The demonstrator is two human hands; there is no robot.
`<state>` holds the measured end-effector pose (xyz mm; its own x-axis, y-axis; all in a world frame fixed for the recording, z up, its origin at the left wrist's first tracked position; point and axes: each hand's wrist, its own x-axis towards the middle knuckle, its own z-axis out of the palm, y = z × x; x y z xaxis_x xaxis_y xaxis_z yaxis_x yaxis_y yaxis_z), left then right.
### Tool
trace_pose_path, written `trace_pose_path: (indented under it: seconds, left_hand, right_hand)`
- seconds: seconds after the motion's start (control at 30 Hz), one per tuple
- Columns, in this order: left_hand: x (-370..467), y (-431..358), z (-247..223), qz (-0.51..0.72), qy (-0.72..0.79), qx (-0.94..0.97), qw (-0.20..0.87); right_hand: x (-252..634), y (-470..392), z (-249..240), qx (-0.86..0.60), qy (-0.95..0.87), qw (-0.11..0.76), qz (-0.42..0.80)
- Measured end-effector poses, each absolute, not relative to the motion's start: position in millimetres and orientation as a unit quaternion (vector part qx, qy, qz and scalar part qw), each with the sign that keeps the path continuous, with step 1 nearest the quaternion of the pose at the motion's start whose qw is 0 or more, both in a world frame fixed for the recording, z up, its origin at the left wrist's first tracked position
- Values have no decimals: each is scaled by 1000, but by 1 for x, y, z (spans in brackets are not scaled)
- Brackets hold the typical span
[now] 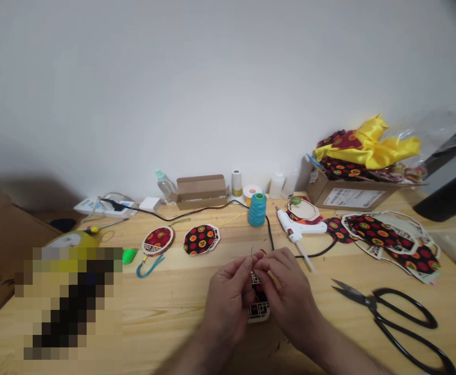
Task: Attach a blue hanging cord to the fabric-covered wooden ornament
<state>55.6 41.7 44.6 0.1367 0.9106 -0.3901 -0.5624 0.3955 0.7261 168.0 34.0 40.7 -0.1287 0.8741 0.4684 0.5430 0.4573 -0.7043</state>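
Note:
My left hand point(230, 289) and my right hand point(288, 289) meet at the front middle of the table, fingertips pinched close together. A thin cord point(251, 251) pokes up between the fingertips; the fingers hide the rest. Below them is a dark floral fabric piece with a pale lattice frame point(259, 312), partly covered by my hands. Whether the fingers also grip this piece, I cannot tell. A teal thread spool point(257, 210) stands just beyond my hands. To their right lie a white glue gun point(300, 226) and black-handled scissors point(376, 304) with parted blades.
Left of my hands lie an octagonal floral piece point(200, 239) and a round one point(158, 240) with a blue loop. More framed pieces point(392, 237) pile up at right. A cardboard box point(348, 195) holds fabric. A black cable point(196, 212) crosses the back.

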Motion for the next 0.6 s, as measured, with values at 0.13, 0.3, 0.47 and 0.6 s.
trace_pose_path:
  seconds: [0.13,0.3,0.47,0.6]
  left_hand:
    - [55,41,43,511,412,209,725]
    - [56,39,45,508,418,213,722]
    - [56,37,47,516,416,225,714]
    - [56,35,48,525,418,242,700]
  right_hand:
    - [168,34,40,-487,-729,444,185]
    - [168,32,40,-485,-731,444,182]
    - [171,31,45,-482,-735,442,176]
    - [180,32,53,-515,-685,482,185]
